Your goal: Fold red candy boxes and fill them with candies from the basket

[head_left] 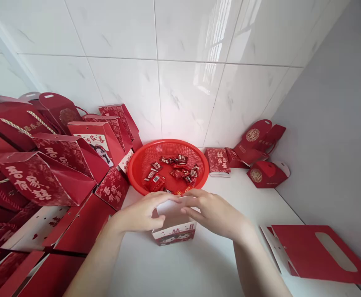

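Watching remotely, I see both forearms rise from the bottom edge, palms down, wrists turned inward, so that the left hand [143,209] and right hand [217,211] meet just below the frame's centre over an open white-and-red paper gift box [176,237]. The fingers of each are curved at its rim, thumb narrowly apart from them; whether they pinch the walls I cannot tell. The box stands upright on the white desk [174,276], directly in front of a red plastic mesh basket [133,171] holding wrapped sweets [177,174]. At the left, stacked red cardboard gift boxes [48,181] crowd that forearm; my widest stretch of desk lies right of centre, before a flat red card bag with a pale oval window [307,249] at lower right. White marbled tiles [124,82] close off the back, a plain grey wall [331,144] the right. The held-over box bears a red double-happiness character; pale Chinese lettering covers the stack, and round gold emblems mark the red handled bags [245,154] at centre right.
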### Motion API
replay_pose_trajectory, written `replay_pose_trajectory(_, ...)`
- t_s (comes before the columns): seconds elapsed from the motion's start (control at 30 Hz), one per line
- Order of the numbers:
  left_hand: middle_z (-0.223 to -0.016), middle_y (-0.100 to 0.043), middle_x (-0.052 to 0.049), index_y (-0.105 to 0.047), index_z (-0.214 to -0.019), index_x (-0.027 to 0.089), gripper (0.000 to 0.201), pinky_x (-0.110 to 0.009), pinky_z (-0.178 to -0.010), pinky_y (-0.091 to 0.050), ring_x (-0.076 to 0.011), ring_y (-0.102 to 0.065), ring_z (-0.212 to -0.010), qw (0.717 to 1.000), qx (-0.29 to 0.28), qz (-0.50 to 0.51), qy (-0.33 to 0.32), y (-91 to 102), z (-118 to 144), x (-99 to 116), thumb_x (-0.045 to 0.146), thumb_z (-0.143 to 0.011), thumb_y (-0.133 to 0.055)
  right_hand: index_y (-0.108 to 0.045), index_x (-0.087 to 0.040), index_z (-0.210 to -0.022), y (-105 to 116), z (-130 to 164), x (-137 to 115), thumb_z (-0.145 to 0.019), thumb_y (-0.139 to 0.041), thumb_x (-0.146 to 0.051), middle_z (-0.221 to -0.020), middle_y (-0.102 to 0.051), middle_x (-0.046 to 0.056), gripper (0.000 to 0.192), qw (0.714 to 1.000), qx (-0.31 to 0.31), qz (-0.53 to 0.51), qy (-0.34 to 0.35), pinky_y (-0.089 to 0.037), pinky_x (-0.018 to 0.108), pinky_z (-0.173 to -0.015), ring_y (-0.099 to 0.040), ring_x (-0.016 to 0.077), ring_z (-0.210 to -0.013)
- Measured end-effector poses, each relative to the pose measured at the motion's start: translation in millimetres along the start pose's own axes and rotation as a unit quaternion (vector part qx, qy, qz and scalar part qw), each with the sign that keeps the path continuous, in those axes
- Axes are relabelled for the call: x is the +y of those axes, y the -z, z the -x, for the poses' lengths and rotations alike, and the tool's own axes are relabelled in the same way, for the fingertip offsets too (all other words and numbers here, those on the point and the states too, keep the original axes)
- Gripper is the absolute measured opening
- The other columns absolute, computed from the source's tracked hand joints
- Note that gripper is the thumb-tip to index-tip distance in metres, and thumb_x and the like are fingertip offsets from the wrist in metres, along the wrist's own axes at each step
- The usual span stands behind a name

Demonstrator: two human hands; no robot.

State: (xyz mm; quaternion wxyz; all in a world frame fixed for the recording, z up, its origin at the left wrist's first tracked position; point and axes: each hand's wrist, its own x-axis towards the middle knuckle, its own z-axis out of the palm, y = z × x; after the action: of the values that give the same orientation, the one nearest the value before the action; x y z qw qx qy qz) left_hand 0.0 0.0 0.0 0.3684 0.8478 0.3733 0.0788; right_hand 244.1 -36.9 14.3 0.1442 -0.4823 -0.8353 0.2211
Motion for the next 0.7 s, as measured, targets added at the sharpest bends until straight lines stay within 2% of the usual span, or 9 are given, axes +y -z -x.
replay_pose_trajectory(0.07,-0.145,-0.051,0.003,-0.049,-0.139,0.036,0.067,-0.035,-0.108,-0.041,-0.0247,-0.046,-0.132,1.000,-0.012,0.003,-0.002,1.8,0.3,-2.9,0.011,-0.077,-0.052,-0.075,-0.025,-0.087,0.7,1.0,5.1,-0.101,-0.041,-0.039,-0.090,-0.068,0.004,0.039,0.998,0.002,0.027,-0.048,-0.043,0.030,-0.065,-0.063,0.0183,-0.074)
replay_pose_trajectory(0.13,-0.147,-0.049,0.005,-0.051,-0.137,0.037,0.070,-0.036,-0.110,-0.039,-0.0251,-0.044,-0.133,1.000,-0.021,0.002,-0.012,3.2,0.2,-5.6,0.008,-0.073,-0.050,-0.069,-0.022,-0.067,2.1,1.7,8.6,-0.100,-0.039,-0.039,-0.072,-0.064,0.004,0.048,0.994,-0.007,0.055,-0.095,-0.037,0.029,-0.056,-0.057,0.0168,-0.060)
replay_pose_trajectory(0.23,-0.147,-0.049,0.006,-0.053,-0.136,0.038,0.076,-0.037,-0.112,-0.038,-0.0260,-0.042,-0.135,0.999,-0.030,0.009,-0.022,4.4,-0.3,-9.3,0.004,-0.068,-0.048,-0.061,-0.021,-0.059,2.2,0.2,9.7,-0.099,-0.041,-0.041,-0.060,-0.060,0.003,0.049,0.990,-0.014,0.082,-0.113,-0.031,0.029,-0.054,-0.053,0.0167,-0.055)
replay_pose_trajectory(0.37,-0.148,-0.049,0.006,-0.054,-0.137,0.036,0.077,-0.036,-0.114,-0.036,-0.0244,-0.042,-0.137,0.999,-0.031,0.037,-0.022,6.7,-2.7,-13.6,0.002,-0.068,-0.044,-0.055,-0.020,-0.056,-2.6,-3.4,8.6,-0.098,-0.042,-0.040,-0.060,-0.061,0.003,0.049,0.989,-0.002,0.095,-0.114,-0.028,0.029,-0.053,-0.051,0.0159,-0.054)
replay_pose_trajectory(0.5,-0.144,-0.054,0.006,-0.061,-0.131,0.032,0.073,-0.033,-0.117,-0.031,-0.0202,-0.044,-0.138,0.996,-0.045,0.058,-0.046,11.5,-8.1,-9.9,-0.001,-0.070,-0.039,-0.055,-0.020,-0.053,-5.0,-0.8,4.4,-0.096,-0.044,-0.035,-0.051,-0.052,0.001,0.047,0.995,-0.017,0.072,-0.066,-0.026,0.028,-0.051,-0.044,0.0133,-0.049)
replay_pose_trajectory(0.57,-0.142,-0.056,0.006,-0.068,-0.123,0.032,0.066,-0.032,-0.114,-0.036,-0.0204,-0.048,-0.135,0.997,-0.048,0.034,-0.059,13.4,-11.8,-3.9,0.000,-0.072,-0.040,-0.061,-0.021,-0.059,-2.1,0.7,-0.3,-0.095,-0.047,-0.032,-0.051,-0.052,-0.002,0.040,0.999,-0.031,0.031,-0.026,-0.028,0.027,-0.051,-0.042,0.0121,-0.048)
replay_pose_trajectory(0.63,-0.138,-0.060,0.005,-0.074,-0.113,0.030,0.056,-0.030,-0.105,-0.043,-0.0211,-0.057,-0.125,0.997,-0.036,0.006,-0.069,13.7,-16.2,2.4,0.002,-0.077,-0.042,-0.068,-0.022,-0.072,4.6,-2.0,-4.2,-0.095,-0.048,-0.030,-0.057,-0.058,-0.003,0.031,0.999,-0.037,-0.028,0.013,-0.032,0.025,-0.053,-0.047,0.0110,-0.051)
replay_pose_trajectory(0.7,-0.134,-0.063,0.004,-0.074,-0.111,0.031,0.052,-0.027,-0.095,-0.048,-0.0204,-0.064,-0.115,0.997,-0.030,-0.005,-0.076,12.6,-20.8,6.9,0.005,-0.080,-0.043,-0.071,-0.022,-0.085,14.6,-13.2,-3.3,-0.095,-0.047,-0.028,-0.067,-0.066,-0.002,0.027,0.998,-0.016,-0.063,0.023,-0.036,0.024,-0.056,-0.053,0.0107,-0.055)
